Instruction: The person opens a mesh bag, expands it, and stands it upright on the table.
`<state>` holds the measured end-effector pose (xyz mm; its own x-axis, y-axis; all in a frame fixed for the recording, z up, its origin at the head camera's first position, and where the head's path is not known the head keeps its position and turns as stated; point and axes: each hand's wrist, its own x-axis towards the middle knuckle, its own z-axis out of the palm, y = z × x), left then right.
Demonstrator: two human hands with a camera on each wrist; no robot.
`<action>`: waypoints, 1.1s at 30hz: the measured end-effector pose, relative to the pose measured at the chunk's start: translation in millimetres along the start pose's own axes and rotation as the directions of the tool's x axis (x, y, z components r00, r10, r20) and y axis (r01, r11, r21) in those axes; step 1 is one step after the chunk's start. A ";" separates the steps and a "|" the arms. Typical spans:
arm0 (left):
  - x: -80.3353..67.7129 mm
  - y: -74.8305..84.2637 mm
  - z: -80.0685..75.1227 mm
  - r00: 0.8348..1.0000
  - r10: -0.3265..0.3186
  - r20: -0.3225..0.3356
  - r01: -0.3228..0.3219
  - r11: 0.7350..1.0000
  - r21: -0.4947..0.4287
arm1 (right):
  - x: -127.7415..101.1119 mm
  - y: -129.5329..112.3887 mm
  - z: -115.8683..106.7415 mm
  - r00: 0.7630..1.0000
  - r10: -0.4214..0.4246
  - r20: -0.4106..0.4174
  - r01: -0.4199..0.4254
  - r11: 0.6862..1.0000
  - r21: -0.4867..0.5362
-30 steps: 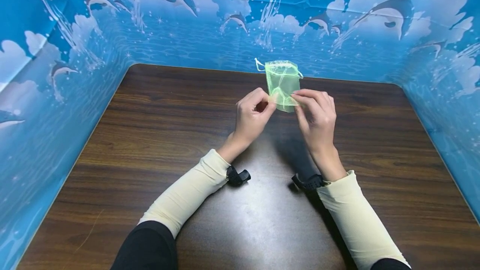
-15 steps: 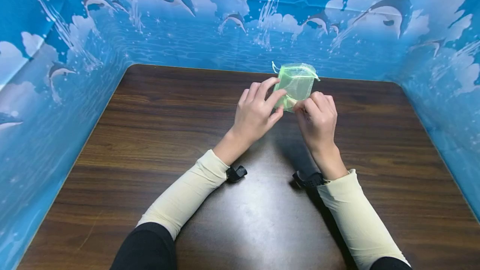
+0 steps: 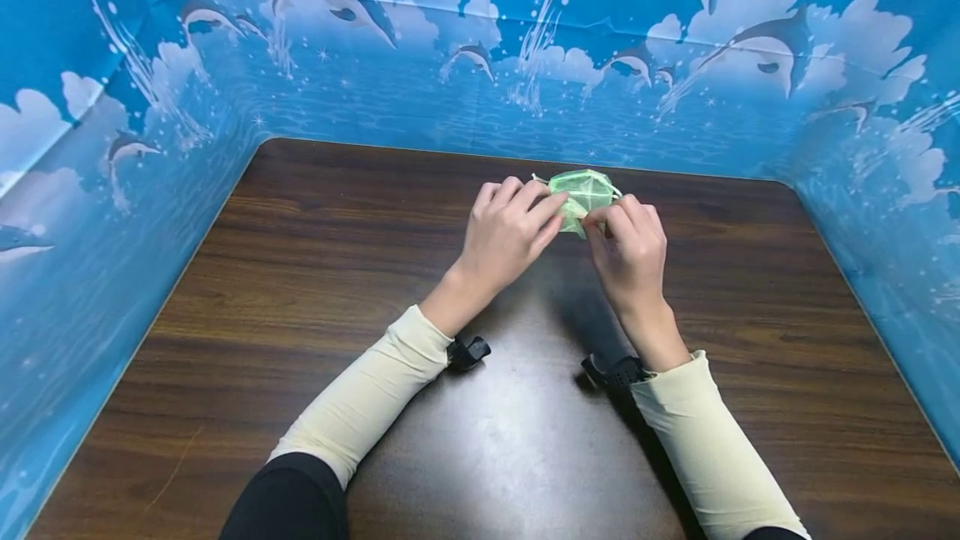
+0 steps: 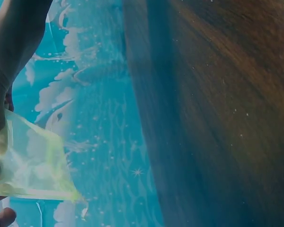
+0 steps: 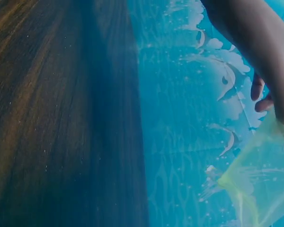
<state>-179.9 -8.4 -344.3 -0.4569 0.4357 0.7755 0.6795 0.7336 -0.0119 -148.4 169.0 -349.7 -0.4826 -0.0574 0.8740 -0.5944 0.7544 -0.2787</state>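
The person holds a small green pouch with both hands above the far part of the table. The pouch is made of thin, see-through fabric, and a pale drawstring shows at its upper edge. It is lifted from the table and lies tilted between the two hands, close to the blue backdrop with dolphins and clouds.

The left hand is on the left side of the pouch. Its fingers are bent and lie over the fabric, and the thumb is under them, so the hand pinches the pouch. In the left wrist view the pouch is at the lower left, with the fingers of the left hand closed on its edge.

The right hand is on the right side. Its fingers are curled and its fingertips meet on the lower right edge of the pouch, so it also pinches the fabric. In the right wrist view a corner of the pouch shows at the lower right, under the right hand.

The two hands are very near to each other, almost touching. Both forearms wear cream sleeves, and a black strap sits on each wrist.
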 end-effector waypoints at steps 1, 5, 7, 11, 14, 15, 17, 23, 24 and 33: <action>-0.5 -0.4 0.3 1.000 -0.006 -0.003 0.006 1.000 0.007 | -0.3 0.0 0.2 1.000 0.006 0.003 -0.006 1.000 0.003; -1.8 -2.5 1.3 0.999 -0.052 -0.017 0.052 0.999 0.007 | -0.3 0.0 0.7 1.000 0.025 0.018 -0.026 1.000 0.008; -1.7 -3.3 1.6 0.996 -0.086 -0.032 0.086 0.996 0.000 | 0.2 0.3 1.2 0.999 0.030 0.021 -0.031 0.999 0.011; 0.0 -3.3 3.0 0.985 -0.159 -0.062 0.158 0.987 -0.018 | 1.1 1.0 2.9 0.999 0.038 0.034 -0.039 0.999 0.033; 0.6 -1.9 4.6 0.980 -0.193 -0.051 0.192 0.981 -0.027 | 0.7 0.8 4.7 0.998 0.038 0.044 -0.041 0.997 0.065; 0.6 -1.3 5.1 0.979 -0.199 -0.040 0.198 0.980 -0.025 | 0.2 0.6 5.3 0.998 0.033 0.046 -0.037 0.997 0.073; 0.1 0.1 5.4 0.980 -0.201 0.002 0.201 0.979 -0.010 | -0.7 0.3 6.6 0.999 0.010 0.042 -0.013 0.997 0.077; -1.4 8.7 2.3 0.990 -0.098 0.103 0.092 0.994 0.054 | -4.0 -1.5 6.8 0.997 -0.046 0.064 0.040 0.995 0.093; -1.3 10.1 1.6 0.993 -0.074 0.093 0.069 0.996 0.051 | -4.5 -2.0 6.5 0.996 -0.046 0.073 0.039 0.994 0.098; 0.0 4.8 -1.1 0.992 -0.022 -0.120 0.026 0.999 0.030 | -6.7 -1.7 5.9 0.995 0.033 0.092 -0.041 0.995 0.091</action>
<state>-176.0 -5.4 -343.7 -0.3995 0.3534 0.8459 0.6496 0.7602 -0.0108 -148.0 164.3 -357.5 -0.5588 -0.0925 0.8241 -0.6300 0.6936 -0.3493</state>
